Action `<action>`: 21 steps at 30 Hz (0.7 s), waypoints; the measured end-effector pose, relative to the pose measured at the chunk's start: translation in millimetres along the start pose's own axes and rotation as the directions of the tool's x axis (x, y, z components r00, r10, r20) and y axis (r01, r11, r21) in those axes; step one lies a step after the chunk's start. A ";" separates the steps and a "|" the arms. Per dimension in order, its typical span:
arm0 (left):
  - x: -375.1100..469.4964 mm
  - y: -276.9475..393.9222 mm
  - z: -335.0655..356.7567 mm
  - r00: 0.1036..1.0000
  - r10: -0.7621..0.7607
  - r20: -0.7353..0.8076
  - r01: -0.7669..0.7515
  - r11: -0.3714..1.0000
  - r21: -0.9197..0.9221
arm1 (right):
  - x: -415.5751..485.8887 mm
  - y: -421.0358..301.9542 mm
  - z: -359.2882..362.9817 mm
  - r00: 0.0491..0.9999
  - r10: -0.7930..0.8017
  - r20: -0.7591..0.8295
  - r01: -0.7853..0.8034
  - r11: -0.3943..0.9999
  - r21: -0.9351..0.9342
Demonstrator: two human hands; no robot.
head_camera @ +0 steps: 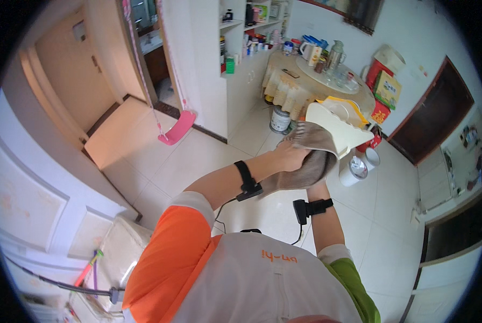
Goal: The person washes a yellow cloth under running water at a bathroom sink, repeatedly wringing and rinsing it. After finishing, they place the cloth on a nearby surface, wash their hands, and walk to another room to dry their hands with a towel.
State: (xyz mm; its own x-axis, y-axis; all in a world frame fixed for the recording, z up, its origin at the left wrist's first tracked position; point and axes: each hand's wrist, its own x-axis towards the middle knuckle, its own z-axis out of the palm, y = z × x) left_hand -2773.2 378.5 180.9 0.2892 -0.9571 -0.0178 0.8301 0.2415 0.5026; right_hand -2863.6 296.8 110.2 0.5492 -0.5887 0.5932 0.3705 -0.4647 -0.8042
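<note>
A grey-brown thick cloth or mat (317, 135) hangs curled in front of me. My left hand (294, 155) grips it near its upper left part, fingers bent over the material. Below it, my right hand (317, 187) reaches up behind the lower fold. Only its wrist side shows, and the fingers are hidden, so its grip is unclear. Just beyond the cloth stands a cream plastic chair (338, 125), partly covered by it. Both wrists wear black straps with small cabled boxes.
A round table (277, 78) with a patterned cloth carries jars, a thermos and a phone. White canisters (348, 175) stand on the tiled floor right of the chair. A pink swing seat (178, 128) hangs at left. Shelves (241, 60) and a paint bucket (280, 120) are farther back.
</note>
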 end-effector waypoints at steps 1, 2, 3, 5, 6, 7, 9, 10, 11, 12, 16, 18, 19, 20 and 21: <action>-9.6 4.6 0.2 0.998 0.046 0.050 -0.052 0.990 0.128 | -2.9 0.2 -4.6 0.998 0.063 0.008 -0.063 0.997 0.050; -17.1 11.5 3.8 0.990 0.093 0.105 -0.117 0.960 0.255 | -7.5 -2.0 -7.1 0.993 0.117 0.022 -0.119 0.988 0.098; -27.0 18.3 7.8 0.978 0.133 0.161 -0.186 0.907 0.378 | -11.9 -6.1 -7.6 0.985 0.171 0.038 -0.174 0.973 0.150; -54.1 20.8 14.8 0.978 0.150 0.148 -0.190 0.929 0.317 | -23.0 -17.7 -2.3 0.965 0.253 0.062 -0.261 0.939 0.223; -67.6 13.4 19.8 0.989 0.112 0.096 -0.123 0.986 0.115 | -29.3 -23.8 2.4 0.954 0.292 0.065 -0.299 0.922 0.245; -80.2 5.2 23.1 0.997 0.060 0.050 -0.054 0.992 -0.117 | -37.4 -30.6 6.2 0.942 0.328 0.068 -0.334 0.904 0.266; -95.2 5.2 17.9 0.998 -0.021 0.065 0.030 0.990 -0.135 | -52.3 -42.7 12.6 0.919 0.388 0.064 -0.389 0.873 0.294; -100.7 6.9 12.4 0.995 -0.050 0.087 0.059 0.991 -0.116 | -60.0 -48.1 15.8 0.908 0.415 0.062 -0.412 0.856 0.311; -102.5 10.4 7.3 0.992 -0.067 0.106 0.075 0.994 -0.078 | -63.0 -53.1 16.7 0.899 0.434 0.056 -0.427 0.845 0.321; -104.2 18.6 -1.6 0.991 -0.061 0.117 0.066 0.997 -0.038 | -65.9 -57.6 18.5 0.894 0.446 0.049 -0.436 0.837 0.330; -102.3 50.3 -23.2 0.988 -0.032 0.152 0.029 0.999 0.020 | -47.8 -69.2 30.6 0.895 0.443 0.051 -0.434 0.841 0.324; -102.5 59.0 -25.8 0.986 -0.020 0.164 0.013 0.999 0.041 | -31.1 -74.3 43.7 0.902 0.426 0.064 -0.424 0.850 0.312; -103.8 62.5 -27.0 0.985 -0.016 0.172 0.007 0.999 0.051 | -24.4 -77.8 50.9 0.906 0.418 0.073 -0.419 0.856 0.303; -104.8 63.5 -26.0 0.982 -0.005 0.187 -0.006 0.998 0.062 | -17.6 -80.3 60.1 0.910 0.408 0.080 -0.412 0.860 0.300; -107.1 63.4 -25.8 0.981 -0.010 0.193 -0.001 0.998 0.056 | -13.4 -83.6 68.2 0.909 0.407 0.089 -0.414 0.859 0.300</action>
State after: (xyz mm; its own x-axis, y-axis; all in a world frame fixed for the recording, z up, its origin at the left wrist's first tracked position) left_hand -2739.3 500.5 192.3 0.1837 -0.9724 0.1439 0.8021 0.2329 0.5499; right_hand -2850.8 388.6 166.9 0.7165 -0.6658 0.2083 0.3153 0.0427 -0.9480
